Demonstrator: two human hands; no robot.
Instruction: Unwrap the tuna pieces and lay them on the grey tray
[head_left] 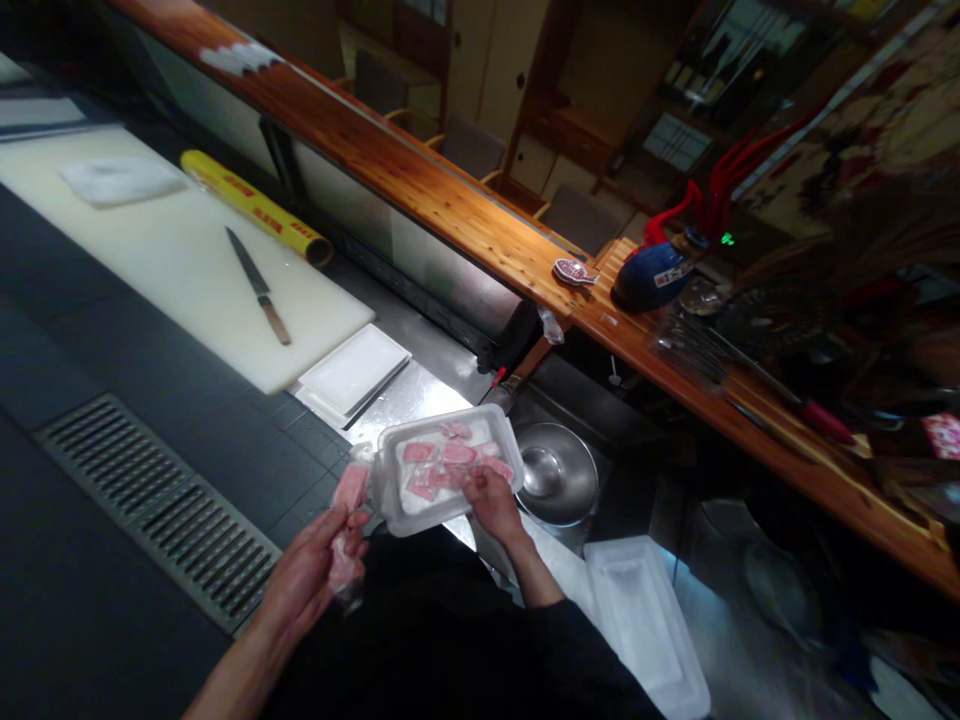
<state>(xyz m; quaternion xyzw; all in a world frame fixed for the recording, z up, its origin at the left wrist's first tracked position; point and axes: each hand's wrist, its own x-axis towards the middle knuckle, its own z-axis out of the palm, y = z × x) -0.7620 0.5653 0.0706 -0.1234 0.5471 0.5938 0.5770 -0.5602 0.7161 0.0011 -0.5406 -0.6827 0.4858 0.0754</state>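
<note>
Pink raw fish slices (442, 465) (tuna, perhaps) lie in a white plastic tray (480, 418) above the steel desk (427, 362). From the head view, the hands are apart: the left hand (304, 580) grips a pink strip (349, 520) in clear film, and the right hand (491, 503) rests on the tray's near edge. A round steel bowl (556, 474) sits just beyond, and a steel kitchen knife (255, 285) lies on a white cutting board (187, 250).

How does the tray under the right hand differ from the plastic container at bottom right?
The tray holds pink fish pieces; the plastic container shows none. The right hand touches the tray, not the container. The two lie at different angles. Both are rectangular, pale and translucent.
</note>
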